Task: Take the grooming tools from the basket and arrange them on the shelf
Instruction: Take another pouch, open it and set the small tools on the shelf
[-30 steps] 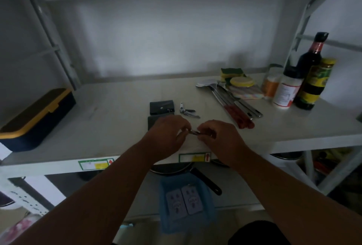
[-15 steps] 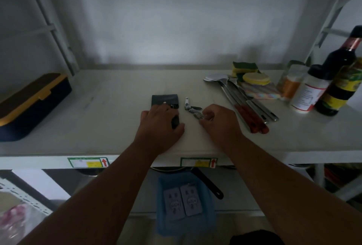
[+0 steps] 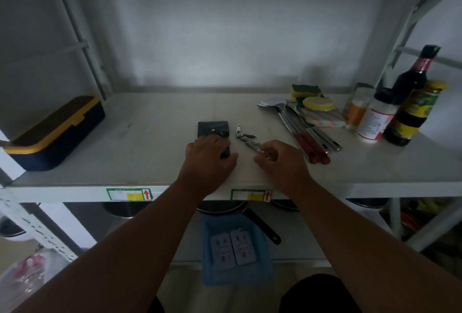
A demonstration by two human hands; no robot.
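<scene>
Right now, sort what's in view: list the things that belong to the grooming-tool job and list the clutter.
Job:
blue basket
black pouch
nail clippers
small metal tool at the right hand
left hand
shelf

Lying about:
yellow-lidded box
ladles
sponges
sauce bottles
white jar

A dim, grey indoor scene. The brightest area is a soft patch of light on the pale back wall (image 3: 200, 45), fading into dark corners. The white metal shelf surface (image 3: 155, 162) shows faint, diffuse shadows. The picture is slightly soft and grainy throughout. Wide-angle distortion bends the grey metal shelf uprights (image 3: 75, 27) outward at the edges. The lower level beneath the shelf is murky and blurred.
</scene>
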